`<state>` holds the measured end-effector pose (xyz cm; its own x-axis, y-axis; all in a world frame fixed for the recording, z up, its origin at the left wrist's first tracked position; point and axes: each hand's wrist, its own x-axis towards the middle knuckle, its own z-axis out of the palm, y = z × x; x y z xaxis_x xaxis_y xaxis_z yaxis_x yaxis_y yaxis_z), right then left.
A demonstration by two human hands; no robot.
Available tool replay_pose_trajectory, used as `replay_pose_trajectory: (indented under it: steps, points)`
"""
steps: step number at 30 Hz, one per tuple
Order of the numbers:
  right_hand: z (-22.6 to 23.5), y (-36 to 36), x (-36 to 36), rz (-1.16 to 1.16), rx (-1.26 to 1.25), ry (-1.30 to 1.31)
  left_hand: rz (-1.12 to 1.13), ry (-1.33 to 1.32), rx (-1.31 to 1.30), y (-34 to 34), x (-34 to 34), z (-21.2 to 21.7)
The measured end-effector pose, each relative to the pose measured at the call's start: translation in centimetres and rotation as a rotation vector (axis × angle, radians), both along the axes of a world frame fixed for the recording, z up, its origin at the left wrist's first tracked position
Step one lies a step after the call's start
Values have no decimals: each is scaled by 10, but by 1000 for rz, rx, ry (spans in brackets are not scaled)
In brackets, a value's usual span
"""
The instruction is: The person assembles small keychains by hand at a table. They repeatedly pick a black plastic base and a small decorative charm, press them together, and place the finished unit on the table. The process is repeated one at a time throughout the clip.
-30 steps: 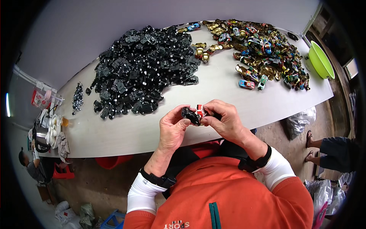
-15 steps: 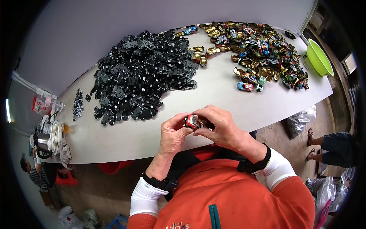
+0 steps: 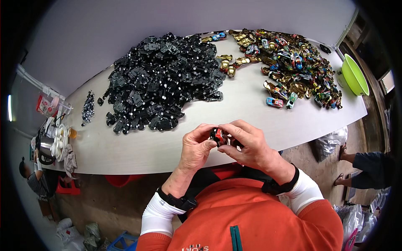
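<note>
Both hands meet over the table's near edge around a small red and black toy car (image 3: 217, 136). My left hand (image 3: 195, 148) pinches its left end between thumb and fingers. My right hand (image 3: 250, 143) grips the other end, its fingers curled over and hiding much of the body. Beyond them, on the left, rises a big heap of black toy car bases with wheels (image 3: 163, 79). Farther right lies a pile of colourful and gold toy car shells (image 3: 295, 62). Nearest in that pile are a blue and red car (image 3: 274, 102) and a whitish-green one (image 3: 292, 100).
A green basin (image 3: 355, 75) stands at the table's right end. Small shiny parts (image 3: 88, 108) lie left of the black heap, near a steel kettle (image 3: 47, 147) and white cups. One person (image 3: 37, 180) is at far left; another's legs (image 3: 368, 167) show at right.
The toy car has turned in my fingers, so its black and red end shows where a printed side faced up before. The whole view has shifted slightly.
</note>
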<state>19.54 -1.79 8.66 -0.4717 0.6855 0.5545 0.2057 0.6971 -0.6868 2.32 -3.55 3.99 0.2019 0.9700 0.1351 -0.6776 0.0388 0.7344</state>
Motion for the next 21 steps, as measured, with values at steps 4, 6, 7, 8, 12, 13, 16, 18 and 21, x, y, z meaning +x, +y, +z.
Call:
replay_pose_trajectory:
  steps: [4,6,7,8,12,13,16,18,21]
  points:
    - [2,2,-1,9,35,-56,9,38,15,1,1,4]
    - [3,2,-2,13,36,-71,5,47,33,3,3,7]
    - [5,2,-1,27,27,-91,6,50,41,3,3,7]
    - [9,1,-1,40,19,-110,3,49,50,3,3,8]
    - [7,-3,0,95,-216,-29,-43,-7,10,2,3,6]
    - [5,-3,0,104,-211,-30,-62,-33,-18,2,3,6]
    - [2,0,-1,122,-177,-50,-49,-40,-25,0,6,7]
    - [5,1,-1,126,-132,-86,-37,-45,-10,-1,6,7]
    - [8,1,0,126,-118,-85,-40,-48,-5,-1,6,7]
